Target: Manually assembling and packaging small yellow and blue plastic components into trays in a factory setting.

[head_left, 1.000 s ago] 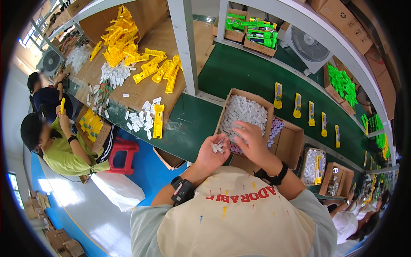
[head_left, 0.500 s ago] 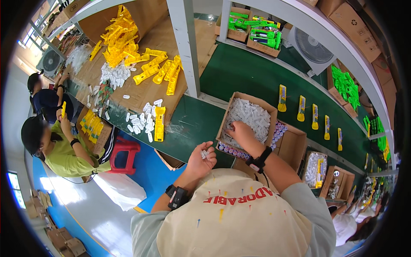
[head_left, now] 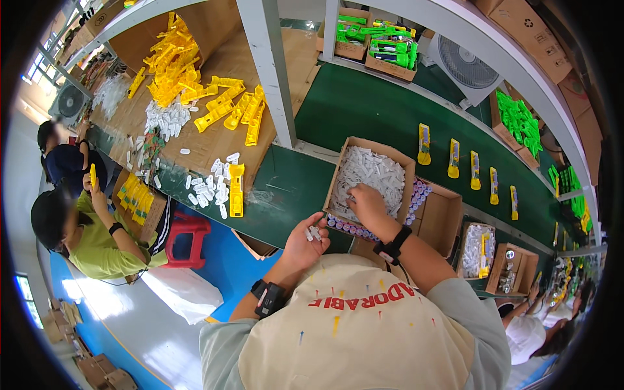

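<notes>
My left hand [head_left: 303, 243] is half curled, palm up, around a few small white plastic pieces [head_left: 314, 233] near the table's front edge. My right hand [head_left: 369, 207] reaches into a cardboard box [head_left: 408, 162] heaped with the same sort of white pieces [head_left: 369, 170]. Its fingers are bent together against the heap, and whatever lies between the fingertips is hidden. Round purple-and-white parts [head_left: 416, 203] sit in rows in a larger carton [head_left: 448, 214] beneath and beside that box.
Yellow-cased pieces [head_left: 454, 158] stand spaced along the green belt [head_left: 383, 104]. At left are a yellow casing [head_left: 236, 190], white parts [head_left: 205, 188] and a yellow heap [head_left: 172, 62]. A metal post [head_left: 270, 71] rises ahead. A co-worker [head_left: 97, 227] sits near a red stool [head_left: 185, 240].
The view has shifted slightly. My right hand still works in the box, its fingers a little differently placed. The white pieces in my left hand lie more spread out.
</notes>
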`<state>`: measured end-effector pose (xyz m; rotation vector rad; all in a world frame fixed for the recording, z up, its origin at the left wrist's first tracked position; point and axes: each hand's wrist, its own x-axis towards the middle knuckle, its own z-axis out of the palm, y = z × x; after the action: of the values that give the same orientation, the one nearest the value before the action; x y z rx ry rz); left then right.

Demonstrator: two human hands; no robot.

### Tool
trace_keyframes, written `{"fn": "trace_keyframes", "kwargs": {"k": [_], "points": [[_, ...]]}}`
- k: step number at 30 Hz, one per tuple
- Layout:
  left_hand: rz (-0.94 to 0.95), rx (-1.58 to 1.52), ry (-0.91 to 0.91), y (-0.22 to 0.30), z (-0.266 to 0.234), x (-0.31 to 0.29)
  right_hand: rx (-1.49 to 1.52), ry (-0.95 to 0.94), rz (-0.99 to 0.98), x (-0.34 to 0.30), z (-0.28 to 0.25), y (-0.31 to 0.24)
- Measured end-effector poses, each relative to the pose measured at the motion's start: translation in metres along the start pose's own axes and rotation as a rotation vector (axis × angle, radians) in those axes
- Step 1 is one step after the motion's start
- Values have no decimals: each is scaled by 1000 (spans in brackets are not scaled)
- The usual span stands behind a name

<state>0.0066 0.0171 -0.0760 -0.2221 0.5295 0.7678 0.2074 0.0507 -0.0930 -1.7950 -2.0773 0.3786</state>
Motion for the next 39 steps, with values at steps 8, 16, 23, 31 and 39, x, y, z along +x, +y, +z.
{"fn": "trace_keyframes", "kwargs": {"k": [8, 16, 23, 31, 39], "points": [[14, -10, 35, 1, -4, -3, 174, 77, 143, -4, -11, 8], [18, -13, 34, 0, -2, -3, 62, 429, 173, 16, -47, 47], [7, -12, 35, 1, -6, 2, 165, 100, -176, 24, -23, 17], [14, -10, 55, 2, -7, -2, 104, 49, -294, 40, 10, 21], [31, 6, 86, 2, -5, -5, 94, 258, -153, 47, -37, 21]]}}
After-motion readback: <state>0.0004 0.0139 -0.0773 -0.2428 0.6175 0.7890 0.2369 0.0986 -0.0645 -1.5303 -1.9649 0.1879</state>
